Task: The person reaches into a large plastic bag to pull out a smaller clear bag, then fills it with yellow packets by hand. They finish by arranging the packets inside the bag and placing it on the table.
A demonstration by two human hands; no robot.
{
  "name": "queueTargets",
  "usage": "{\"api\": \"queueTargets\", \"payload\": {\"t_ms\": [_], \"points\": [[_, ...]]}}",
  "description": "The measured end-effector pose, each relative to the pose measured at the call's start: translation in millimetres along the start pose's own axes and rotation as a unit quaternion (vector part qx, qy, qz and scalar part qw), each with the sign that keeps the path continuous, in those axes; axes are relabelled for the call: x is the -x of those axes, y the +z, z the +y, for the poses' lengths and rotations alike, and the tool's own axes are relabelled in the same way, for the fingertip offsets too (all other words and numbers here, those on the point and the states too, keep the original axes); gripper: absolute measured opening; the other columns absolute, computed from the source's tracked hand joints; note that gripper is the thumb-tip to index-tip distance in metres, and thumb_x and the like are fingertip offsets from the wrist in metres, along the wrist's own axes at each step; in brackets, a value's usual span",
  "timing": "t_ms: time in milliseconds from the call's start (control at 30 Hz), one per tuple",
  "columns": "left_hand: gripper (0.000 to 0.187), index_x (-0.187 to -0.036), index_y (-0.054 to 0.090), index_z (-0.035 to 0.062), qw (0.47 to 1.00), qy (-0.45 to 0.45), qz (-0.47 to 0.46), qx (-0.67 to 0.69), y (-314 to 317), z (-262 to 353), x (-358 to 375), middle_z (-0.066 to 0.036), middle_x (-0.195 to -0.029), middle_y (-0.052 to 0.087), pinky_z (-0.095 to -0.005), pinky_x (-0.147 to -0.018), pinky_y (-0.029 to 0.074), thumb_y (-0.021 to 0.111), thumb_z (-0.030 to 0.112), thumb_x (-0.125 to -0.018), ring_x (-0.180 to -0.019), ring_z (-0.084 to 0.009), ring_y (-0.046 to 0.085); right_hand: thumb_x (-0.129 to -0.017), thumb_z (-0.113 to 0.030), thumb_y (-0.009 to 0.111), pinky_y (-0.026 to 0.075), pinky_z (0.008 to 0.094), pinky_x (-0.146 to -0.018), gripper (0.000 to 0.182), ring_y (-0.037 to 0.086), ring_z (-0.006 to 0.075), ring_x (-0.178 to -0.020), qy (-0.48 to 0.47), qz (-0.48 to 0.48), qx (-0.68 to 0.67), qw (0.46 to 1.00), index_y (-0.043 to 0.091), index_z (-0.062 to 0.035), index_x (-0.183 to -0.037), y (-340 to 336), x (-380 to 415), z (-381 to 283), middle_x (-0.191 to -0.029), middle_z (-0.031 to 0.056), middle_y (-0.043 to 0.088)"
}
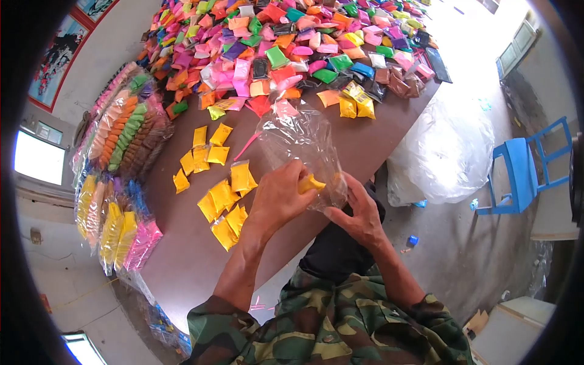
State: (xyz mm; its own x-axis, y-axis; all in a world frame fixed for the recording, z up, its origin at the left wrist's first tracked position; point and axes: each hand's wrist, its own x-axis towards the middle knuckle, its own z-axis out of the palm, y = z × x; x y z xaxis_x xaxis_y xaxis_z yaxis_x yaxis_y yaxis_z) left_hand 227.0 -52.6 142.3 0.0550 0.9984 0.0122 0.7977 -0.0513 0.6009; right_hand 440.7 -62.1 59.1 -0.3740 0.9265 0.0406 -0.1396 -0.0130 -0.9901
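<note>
My left hand [285, 196] is closed around a small yellow packet [311, 184] at the mouth of a clear plastic bag [304, 137]. The bag lies crumpled over the table, its opening toward me. My right hand [359, 213] pinches the bag's edge between thumb and fingers. Left of my left hand, several yellow packets [222, 198] lie in a loose cluster. More yellow packets [207, 149] are spread farther up. A thin pink strip [246, 146] lies beside the bag.
A large heap of multicoloured packets [274, 55] covers the table's [176, 237] far end. Filled clear bags [121, 134] are stacked along the left edge. To the right are a big translucent plastic sack [441, 152] and a blue chair [517, 173] on the floor.
</note>
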Motion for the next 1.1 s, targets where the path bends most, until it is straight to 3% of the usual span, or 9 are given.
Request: {"api": "queueTargets", "payload": {"t_ms": [67,167,333,533,633,733,833,967,1100], "points": [[0.038,-0.103,0.067,0.0022,1.000,0.016,-0.015,-0.001,2.9,0.3,2.6,-0.020,-0.093,0.074,-0.0448,-0.076,0.057,0.086,0.028,-0.082,-0.087,-0.0381,0.075,-0.085,-0.009,0.086,0.042,0.0402,-0.123,0.084,0.053,0.0284,-0.145,-0.031,-0.024,0.048,0.998,0.045,-0.0003,-0.158,0.1,1.3,3.4,-0.156,0.0156,0.052],[0.041,-0.101,0.066,0.0018,0.998,0.022,-0.050,0.018,8.4,5.3,2.7,-0.020,-0.092,0.074,-0.0446,-0.075,0.056,0.086,0.032,-0.081,-0.085,-0.0386,0.074,-0.082,-0.010,0.089,0.041,0.0405,-0.123,0.089,0.051,0.0335,-0.148,-0.088,-0.064,0.225,0.968,0.044,0.0002,-0.158,-0.4,2.4,-16.2,-0.158,0.0191,0.050],[0.045,-0.100,0.066,0.0010,0.991,0.004,-0.113,0.069,11.4,16.5,4.8,-0.020,-0.089,0.073,-0.0443,-0.074,0.056,0.088,0.035,-0.080,-0.085,-0.0396,0.074,-0.081,-0.009,0.089,0.042,0.0416,-0.122,0.091,0.052,0.0363,-0.147,-0.068,-0.039,0.154,0.985,0.043,0.0004,-0.159,3.0,3.8,-1.8,-0.159,0.0220,0.050],[0.053,-0.106,0.064,0.0006,0.998,-0.035,-0.019,0.055,28.5,10.3,14.3,-0.021,-0.091,0.074,-0.0443,-0.077,0.058,0.089,0.040,-0.080,-0.085,-0.0385,0.075,-0.083,-0.008,0.088,0.046,0.0413,-0.118,0.089,0.058,0.0367,-0.142,-0.070,0.003,0.135,0.988,0.043,0.0018,-0.159,17.3,-0.7,10.5,-0.156,0.0235,0.055],[0.051,-0.109,0.065,0.0005,0.994,-0.080,0.007,0.075,32.2,7.3,19.8,-0.019,-0.095,0.076,-0.0426,-0.080,0.061,0.090,0.036,-0.082,-0.088,-0.0339,0.077,-0.084,-0.006,0.087,0.047,0.0410,-0.117,0.087,0.060,0.0361,-0.140,-0.075,0.017,0.156,0.985,0.044,0.0017,-0.159,24.0,-3.6,11.3,-0.153,0.0235,0.057],[0.046,-0.111,0.066,0.0003,0.984,-0.047,0.013,0.171,27.6,6.8,26.0,-0.017,-0.099,0.077,-0.0403,-0.082,0.062,0.090,0.028,-0.083,-0.090,-0.0288,0.078,-0.084,-0.005,0.086,0.049,0.0411,-0.115,0.084,0.062,0.0354,-0.138,-0.080,0.020,0.158,0.984,0.045,0.0011,-0.158,24.1,-4.2,11.4,-0.151,0.0232,0.059],[0.041,-0.112,0.066,0.0004,0.984,-0.043,-0.002,0.173,21.5,3.5,28.8,-0.016,-0.100,0.077,-0.0388,-0.081,0.062,0.088,0.021,-0.085,-0.090,-0.0245,0.078,-0.085,-0.005,0.086,0.050,0.0412,-0.113,0.081,0.064,0.0349,-0.135,-0.101,0.022,0.175,0.979,0.047,0.0003,-0.156,23.9,-3.7,9.9,-0.148,0.0225,0.061],[0.036,-0.108,0.065,0.0014,0.991,-0.022,0.028,0.127,24.6,1.4,31.2,-0.017,-0.097,0.075,-0.0398,-0.079,0.062,0.086,0.019,-0.085,-0.086,-0.0297,0.077,-0.085,-0.006,0.085,0.052,0.0415,-0.110,0.078,0.065,0.0349,-0.132,-0.081,0.009,0.152,0.985,0.048,-0.0011,-0.154,28.0,-4.6,6.1,-0.145,0.0220,0.062],[0.033,-0.105,0.063,0.0016,0.994,0.002,0.084,0.070,26.8,12.2,30.2,-0.020,-0.094,0.074,-0.0425,-0.078,0.061,0.084,0.017,-0.084,-0.085,-0.0355,0.076,-0.083,-0.005,0.086,0.053,0.0420,-0.108,0.077,0.066,0.0376,-0.129,-0.125,0.036,0.186,0.974,0.050,-0.0018,-0.151,34.0,-16.4,3.4,-0.141,0.0227,0.063]]}}
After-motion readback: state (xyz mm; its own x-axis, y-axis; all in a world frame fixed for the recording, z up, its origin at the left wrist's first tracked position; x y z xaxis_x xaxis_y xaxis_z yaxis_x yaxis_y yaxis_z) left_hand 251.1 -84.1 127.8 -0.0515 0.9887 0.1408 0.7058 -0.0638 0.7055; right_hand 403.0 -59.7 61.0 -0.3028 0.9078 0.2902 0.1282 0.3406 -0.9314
